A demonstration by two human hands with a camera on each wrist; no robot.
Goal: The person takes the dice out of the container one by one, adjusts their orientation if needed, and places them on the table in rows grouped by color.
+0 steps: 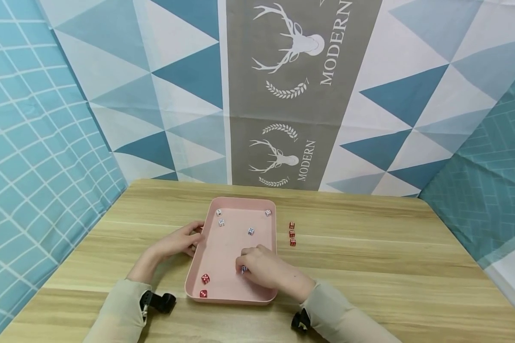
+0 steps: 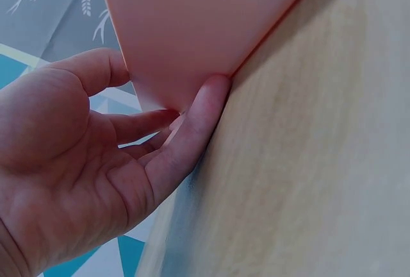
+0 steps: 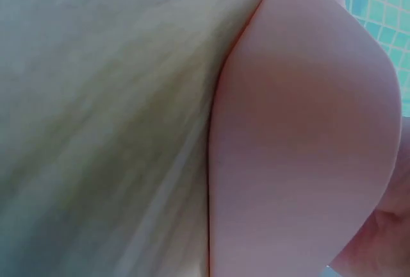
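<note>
A pink tray (image 1: 231, 301) lies on the table, and my left hand (image 1: 181, 240) grips its left side. In the left wrist view, the thumb of that left hand (image 2: 70, 155) meets the rim of the tray (image 2: 192, 27) while fingers lie against the outer wall. Over the tray's right front part, my right hand (image 1: 259, 267) has its fingers bent down around a white die (image 1: 244, 269), partly hidden by them. Another white die (image 1: 251, 231) sits farther back. The right wrist view shows mostly the tray's outer wall (image 3: 301, 129), with the right hand (image 3: 378, 238) partly behind it.
Two red dice (image 1: 205, 278) lie at the tray's front left. White dice stand in its back left (image 1: 221, 222) and back right (image 1: 268, 213) corners. Right of the tray, three red dice (image 1: 292, 234) form a line on the wooden table (image 1: 369, 247). Patterned cloth (image 1: 189, 95) hangs behind.
</note>
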